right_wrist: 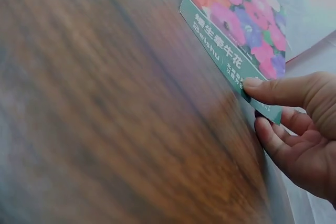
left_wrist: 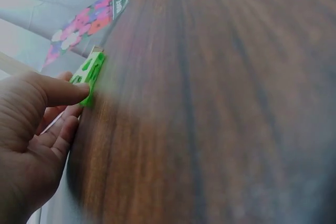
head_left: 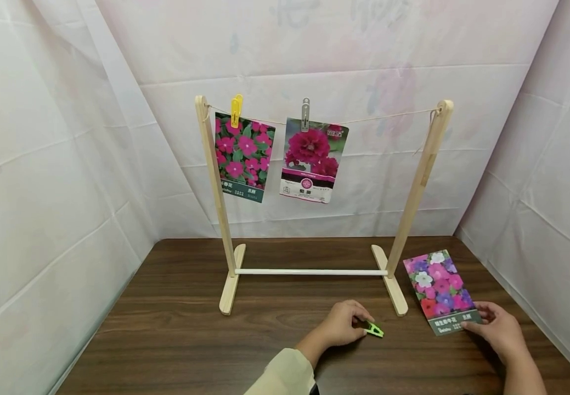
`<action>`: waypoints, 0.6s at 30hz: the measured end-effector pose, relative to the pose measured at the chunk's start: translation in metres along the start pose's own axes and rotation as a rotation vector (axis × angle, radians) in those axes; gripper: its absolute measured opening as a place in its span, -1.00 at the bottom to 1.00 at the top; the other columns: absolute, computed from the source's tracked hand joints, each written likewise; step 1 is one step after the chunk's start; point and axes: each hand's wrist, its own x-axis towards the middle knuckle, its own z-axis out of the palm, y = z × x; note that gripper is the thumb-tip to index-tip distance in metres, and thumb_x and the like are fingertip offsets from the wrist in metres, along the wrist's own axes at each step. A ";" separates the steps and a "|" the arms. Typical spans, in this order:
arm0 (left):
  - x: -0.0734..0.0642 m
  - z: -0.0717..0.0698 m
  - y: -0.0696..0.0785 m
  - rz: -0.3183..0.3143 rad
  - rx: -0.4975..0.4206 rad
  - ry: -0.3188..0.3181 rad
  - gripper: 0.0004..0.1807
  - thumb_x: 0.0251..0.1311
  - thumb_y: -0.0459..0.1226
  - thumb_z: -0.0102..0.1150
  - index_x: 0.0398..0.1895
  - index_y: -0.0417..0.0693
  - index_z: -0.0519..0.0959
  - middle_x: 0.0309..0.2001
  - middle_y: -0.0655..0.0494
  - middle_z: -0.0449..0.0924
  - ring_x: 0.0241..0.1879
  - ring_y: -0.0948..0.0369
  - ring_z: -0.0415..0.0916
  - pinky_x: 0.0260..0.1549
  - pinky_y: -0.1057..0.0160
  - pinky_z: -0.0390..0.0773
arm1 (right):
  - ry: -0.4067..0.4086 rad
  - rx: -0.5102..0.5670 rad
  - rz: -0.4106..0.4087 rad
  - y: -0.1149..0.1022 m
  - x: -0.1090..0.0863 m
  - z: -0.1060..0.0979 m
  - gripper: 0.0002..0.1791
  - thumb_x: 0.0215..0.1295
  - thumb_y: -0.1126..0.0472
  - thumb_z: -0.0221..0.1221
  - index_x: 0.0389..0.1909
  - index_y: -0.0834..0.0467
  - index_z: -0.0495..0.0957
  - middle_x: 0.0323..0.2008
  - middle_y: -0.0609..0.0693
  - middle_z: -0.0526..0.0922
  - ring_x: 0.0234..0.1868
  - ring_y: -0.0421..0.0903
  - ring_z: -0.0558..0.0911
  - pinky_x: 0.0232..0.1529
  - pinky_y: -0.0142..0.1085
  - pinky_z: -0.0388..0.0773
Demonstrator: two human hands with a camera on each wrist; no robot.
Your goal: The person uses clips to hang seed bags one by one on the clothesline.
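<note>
Between thumb and fingers, my left hand [head_left: 340,325] pinches a green clothespin [head_left: 374,329] low over the table. The left wrist view shows the clothespin [left_wrist: 90,74] pointing away from the thumb. At the right, my right hand [head_left: 499,331] grips a flower seed packet [head_left: 440,291] by its lower right corner, thumb on the printed face. Pink, white, purple and red blooms cover that packet, above a green band with lettering. In the right wrist view the packet [right_wrist: 247,19] is tilted up from the table; fingers are partly hidden behind it.
A wooden stand [head_left: 415,203] with a white crossbar [head_left: 309,272] holds a string [head_left: 388,117]. A yellow clothespin [head_left: 236,111] clips one pink-flower packet [head_left: 245,153] there; a grey clothespin [head_left: 305,115] clips a magenta-flower packet [head_left: 311,159]. Pale cloth [head_left: 67,164] surrounds the brown table [head_left: 176,329].
</note>
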 end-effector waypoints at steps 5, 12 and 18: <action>0.002 0.001 -0.002 -0.023 -0.094 0.022 -0.71 0.01 -0.52 0.36 -0.15 -0.19 0.72 -0.27 0.12 0.62 -0.31 0.43 0.55 -0.34 0.58 0.49 | 0.035 0.101 0.015 0.001 -0.001 0.000 -0.42 0.09 0.48 0.30 0.10 0.61 0.31 -0.29 0.26 0.66 -0.43 -0.44 0.47 -0.42 -0.44 0.57; 0.004 0.000 -0.006 -0.113 -0.274 0.034 -0.74 0.09 -0.51 0.34 -0.11 -0.31 0.67 -0.28 0.02 0.64 -0.37 0.47 0.53 -0.37 0.54 0.52 | 0.090 0.408 0.056 0.004 -0.004 0.001 -0.70 0.21 0.61 0.11 -0.12 0.25 0.55 -0.47 -0.31 0.60 -0.44 -0.37 0.59 -0.38 -0.33 0.66; 0.002 -0.003 -0.008 -0.126 -0.322 0.072 -0.76 0.14 -0.49 0.30 -0.09 -0.31 0.66 -0.25 -0.01 0.62 -0.31 0.40 0.56 -0.32 0.50 0.53 | 0.096 0.750 0.014 0.006 -0.008 0.000 -0.45 0.15 0.66 0.13 -0.38 -0.16 0.65 -0.49 -0.21 0.64 -0.45 -0.30 0.61 -0.44 -0.37 0.65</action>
